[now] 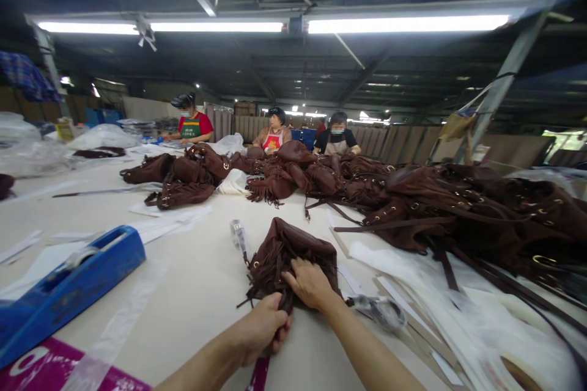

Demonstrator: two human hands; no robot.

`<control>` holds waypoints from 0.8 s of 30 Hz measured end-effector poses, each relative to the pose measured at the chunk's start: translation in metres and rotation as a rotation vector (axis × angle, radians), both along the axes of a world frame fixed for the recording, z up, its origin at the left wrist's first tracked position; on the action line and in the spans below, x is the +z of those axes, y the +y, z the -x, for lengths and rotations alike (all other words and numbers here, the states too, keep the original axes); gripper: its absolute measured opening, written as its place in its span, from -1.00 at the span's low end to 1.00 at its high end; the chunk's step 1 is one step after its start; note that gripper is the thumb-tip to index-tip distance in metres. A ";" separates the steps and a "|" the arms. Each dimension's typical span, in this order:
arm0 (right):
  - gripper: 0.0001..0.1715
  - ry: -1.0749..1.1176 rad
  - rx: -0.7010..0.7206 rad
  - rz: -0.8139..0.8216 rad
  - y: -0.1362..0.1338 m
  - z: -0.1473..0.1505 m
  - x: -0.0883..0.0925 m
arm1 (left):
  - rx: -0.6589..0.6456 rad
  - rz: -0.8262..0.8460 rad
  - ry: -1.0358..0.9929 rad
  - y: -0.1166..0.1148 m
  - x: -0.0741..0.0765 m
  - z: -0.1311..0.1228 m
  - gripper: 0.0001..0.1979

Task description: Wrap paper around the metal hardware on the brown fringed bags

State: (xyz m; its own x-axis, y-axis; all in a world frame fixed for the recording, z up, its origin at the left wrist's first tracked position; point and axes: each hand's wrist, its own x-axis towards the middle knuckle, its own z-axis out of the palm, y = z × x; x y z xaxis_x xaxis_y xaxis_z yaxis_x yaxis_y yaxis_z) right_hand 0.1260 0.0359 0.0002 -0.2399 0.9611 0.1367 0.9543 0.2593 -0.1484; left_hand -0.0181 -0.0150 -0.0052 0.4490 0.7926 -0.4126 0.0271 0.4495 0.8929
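Observation:
A dark brown fringed bag [300, 241] lies on the pale table in front of me. My left hand [266, 327] is closed round a dark brown part of it at its near edge; whether that is a strap or gathered fringe, I cannot tell. A narrow purple strip [260, 372] shows just below that fist. My right hand [312, 284] rests on the front of the bag, fingers apart over the fringe. Plastic-wrapped metal hardware [237, 235] sticks out at the bag's left, and another wrapped piece [385, 313] lies to its right.
A blue tape dispenser [77, 284] stands at left, above a purple printed sheet [55, 366]. Heaped brown bags [413, 189] stretch across the table's far side and right. White wrapping [458, 299] covers the right. Several people, including one in a green apron [191, 127], are beyond.

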 end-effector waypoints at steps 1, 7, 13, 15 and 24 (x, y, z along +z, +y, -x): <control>-0.55 -0.010 -0.013 -0.008 0.000 0.001 0.000 | -0.010 0.013 -0.006 0.001 0.001 0.001 -0.84; -0.62 -0.034 -0.031 0.022 0.004 -0.003 0.011 | -0.104 0.099 -0.106 0.016 0.003 0.014 -0.88; -0.73 0.078 0.136 -0.112 -0.073 0.029 0.049 | -0.209 0.129 -0.161 0.023 -0.004 0.023 -0.91; -0.72 0.241 0.506 -0.022 -0.117 0.053 0.057 | -0.217 0.114 -0.168 0.023 -0.007 0.024 -0.90; -0.86 0.011 1.042 0.134 -0.197 0.204 -0.054 | -0.230 0.016 -0.200 0.018 -0.015 0.023 -0.84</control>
